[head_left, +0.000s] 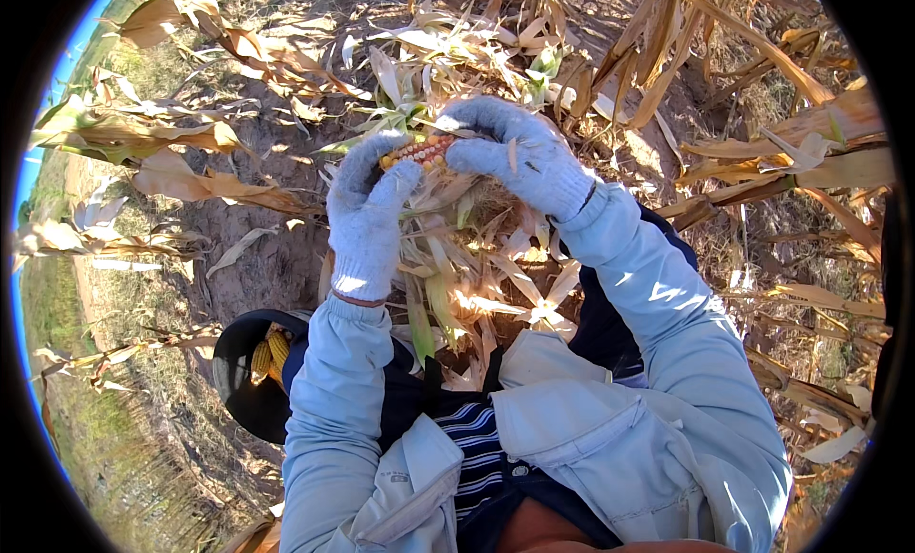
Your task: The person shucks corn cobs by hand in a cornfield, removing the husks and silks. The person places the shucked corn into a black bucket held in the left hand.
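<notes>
A corn cob with reddish and yellow kernels (pixel 419 152) is held crosswise between my two hands, in front of me at the top middle of the view. My left hand (pixel 375 210), in a pale knitted work glove, grips its left end with thumb and fingers. The other end is pinched by my right hand (pixel 511 152), gloved the same way, its fingers curled over the top and partly hiding the cob. Loose dry husks (pixel 443 267) lie under and below the hands.
A dark bucket (pixel 236 381) with yellow corn cobs (pixel 270 354) stands at my lower left. Dry corn stalks (pixel 829 174) crowd the right side, and leafy dry stalks (pixel 193 181) reach in from the left. Husks (pixel 457 45) litter the soil ahead.
</notes>
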`<state>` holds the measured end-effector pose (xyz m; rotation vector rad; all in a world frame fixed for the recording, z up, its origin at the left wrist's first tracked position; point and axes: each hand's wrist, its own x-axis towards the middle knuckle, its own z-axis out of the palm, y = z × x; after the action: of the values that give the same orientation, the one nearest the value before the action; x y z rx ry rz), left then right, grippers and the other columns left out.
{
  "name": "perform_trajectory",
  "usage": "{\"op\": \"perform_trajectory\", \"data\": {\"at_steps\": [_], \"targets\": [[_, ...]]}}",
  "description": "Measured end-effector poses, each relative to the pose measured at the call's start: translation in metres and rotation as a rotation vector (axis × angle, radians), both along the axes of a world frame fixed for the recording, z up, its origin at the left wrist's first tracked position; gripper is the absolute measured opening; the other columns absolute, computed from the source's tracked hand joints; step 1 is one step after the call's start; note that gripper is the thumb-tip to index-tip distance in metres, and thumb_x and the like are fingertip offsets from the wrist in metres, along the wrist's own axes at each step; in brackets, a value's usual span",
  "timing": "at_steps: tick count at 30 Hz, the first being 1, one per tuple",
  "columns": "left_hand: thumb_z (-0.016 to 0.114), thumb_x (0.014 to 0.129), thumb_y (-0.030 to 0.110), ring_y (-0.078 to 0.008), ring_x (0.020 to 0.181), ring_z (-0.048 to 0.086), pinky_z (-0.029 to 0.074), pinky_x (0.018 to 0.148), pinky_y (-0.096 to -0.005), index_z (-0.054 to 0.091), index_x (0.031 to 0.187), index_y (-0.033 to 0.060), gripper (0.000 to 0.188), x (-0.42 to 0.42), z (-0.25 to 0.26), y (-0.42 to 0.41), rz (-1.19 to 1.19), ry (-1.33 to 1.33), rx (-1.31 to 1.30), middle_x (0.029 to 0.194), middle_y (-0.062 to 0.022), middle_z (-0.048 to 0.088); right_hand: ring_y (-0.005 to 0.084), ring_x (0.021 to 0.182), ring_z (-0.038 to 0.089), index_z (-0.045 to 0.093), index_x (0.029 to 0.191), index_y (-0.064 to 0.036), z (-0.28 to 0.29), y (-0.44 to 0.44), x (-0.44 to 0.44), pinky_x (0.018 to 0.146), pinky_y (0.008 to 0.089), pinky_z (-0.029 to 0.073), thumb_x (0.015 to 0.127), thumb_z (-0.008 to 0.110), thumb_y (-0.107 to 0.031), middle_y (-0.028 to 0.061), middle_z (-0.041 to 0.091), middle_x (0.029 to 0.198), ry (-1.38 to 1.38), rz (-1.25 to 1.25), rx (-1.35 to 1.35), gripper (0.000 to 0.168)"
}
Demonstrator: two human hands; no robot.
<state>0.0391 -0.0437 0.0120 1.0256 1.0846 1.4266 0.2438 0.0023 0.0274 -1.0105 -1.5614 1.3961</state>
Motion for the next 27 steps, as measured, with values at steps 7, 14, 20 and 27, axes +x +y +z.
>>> {"op": "perform_trajectory", "data": {"at_steps": [7, 14, 20, 27], "targets": [[0.069, 0.095, -0.001, -0.0129, 0.103, 0.066, 0.055, 0.091, -0.0263, 0.069, 0.121, -0.0009, 0.027, 0.000, -0.002, 0.000, 0.021, 0.090, 0.037, 0.116, -0.0076, 0.071, 0.0149, 0.098, 0.067, 0.069, 0.119, -0.005, 0.003, 0.001, 0.002, 0.090, 0.0316, 0.054, 0.091, 0.079, -0.021, 0.0070, 0.074, 0.108, -0.124, 0.005, 0.085, 0.034], [0.068, 0.096, -0.001, -0.0127, 0.104, 0.065, 0.053, 0.093, -0.0271, 0.071, 0.114, -0.0009, 0.019, 0.001, -0.002, 0.000, 0.099, 0.080, 0.122, 0.115, -0.0071, 0.070, 0.0156, 0.100, 0.067, 0.069, 0.118, -0.004, 0.006, -0.001, 0.000, 0.091, 0.0312, 0.053, 0.090, 0.080, -0.022, 0.0070, 0.073, 0.109, -0.079, 0.019, 0.043, 0.035], [0.066, 0.097, -0.001, -0.0138, 0.107, 0.065, 0.052, 0.097, -0.0291, 0.070, 0.113, -0.0008, 0.017, -0.005, -0.011, 0.002, 0.084, 0.100, 0.132, 0.116, -0.0081, 0.070, 0.0137, 0.105, 0.065, 0.059, 0.138, -0.002, -0.012, -0.002, -0.009, 0.093, 0.0299, 0.055, 0.095, 0.075, -0.017, 0.0072, 0.068, 0.120, 0.025, 0.112, -0.030, 0.049], [0.067, 0.098, 0.002, -0.0155, 0.109, 0.066, 0.052, 0.098, -0.0290, 0.071, 0.113, 0.0001, 0.015, 0.000, -0.010, 0.003, 0.095, 0.021, 0.119, 0.118, -0.0092, 0.071, 0.0128, 0.104, 0.065, 0.061, 0.134, -0.001, -0.014, -0.003, -0.011, 0.093, 0.0294, 0.054, 0.093, 0.077, -0.018, 0.0074, 0.070, 0.118, 0.040, 0.087, -0.059, 0.047]]}}
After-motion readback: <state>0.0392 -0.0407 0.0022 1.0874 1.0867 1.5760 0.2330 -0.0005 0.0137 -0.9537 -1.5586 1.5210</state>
